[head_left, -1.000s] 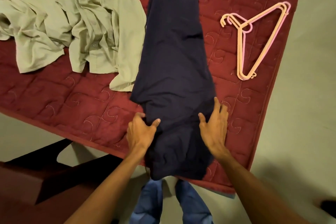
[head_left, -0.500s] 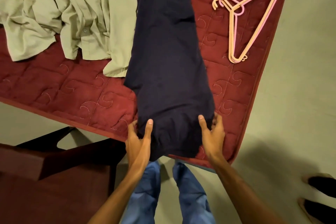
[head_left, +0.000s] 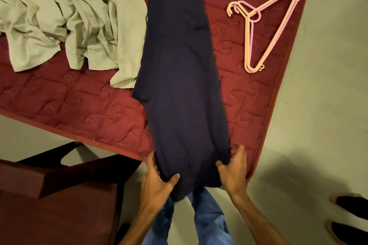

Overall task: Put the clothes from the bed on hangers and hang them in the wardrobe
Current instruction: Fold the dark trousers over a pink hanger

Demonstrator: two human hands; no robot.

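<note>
The left hand (head_left: 157, 182) and right hand (head_left: 233, 172) each clamp a grip on the near end of a navy garment (head_left: 179, 85) across the bed (head_left: 79, 105).

A bed (head_left: 83, 105) with a dark red quilted cover, stitched in curled motifs, is seen across the upper view, and a plain pale grey-green floor (head_left: 322, 117) is shown beyond its right edge and below its near edge. A dark reddish-brown piece of furniture (head_left: 59, 217) is set at the lower left, just beside the near edge. A soft shadow (head_left: 278, 167) is cast on the floor by the bed's near corner, and two dark shoes (head_left: 350, 203) are caught at the right border
</note>
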